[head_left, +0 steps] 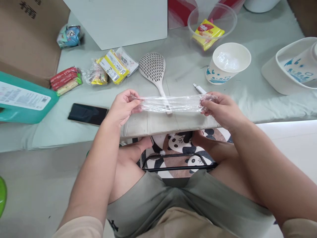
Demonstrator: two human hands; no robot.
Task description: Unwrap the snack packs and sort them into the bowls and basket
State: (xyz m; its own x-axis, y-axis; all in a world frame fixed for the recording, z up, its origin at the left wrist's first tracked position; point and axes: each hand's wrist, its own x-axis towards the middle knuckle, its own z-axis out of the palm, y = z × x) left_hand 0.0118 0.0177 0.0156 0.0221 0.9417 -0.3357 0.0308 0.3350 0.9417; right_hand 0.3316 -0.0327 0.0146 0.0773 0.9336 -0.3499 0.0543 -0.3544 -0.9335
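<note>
A band of clear plastic film [183, 103] is stretched sideways between my two hands, above the table's front edge. My left hand [126, 105] pinches its left end between thumb and fingers. At the other end, my right hand [218, 107] is closed on bunched film. Behind the film lies a pale slotted skimmer [153, 67], its handle pointing toward me and partly seen through the plastic. Just beyond my right hand is a small white tool with a metal tip [199, 88], partly covered by the film. A dark phone [87, 113] lies beside my left wrist.
Several snack packets [114, 66] lie at the left, near a teal jug [24, 97] and a cardboard box [27, 39]. A paper cup [220, 77] holds clear plastic. Behind it, a clear bowl [229, 23] contains a yellow packet [206, 34]. A white bin [274, 74] stands right.
</note>
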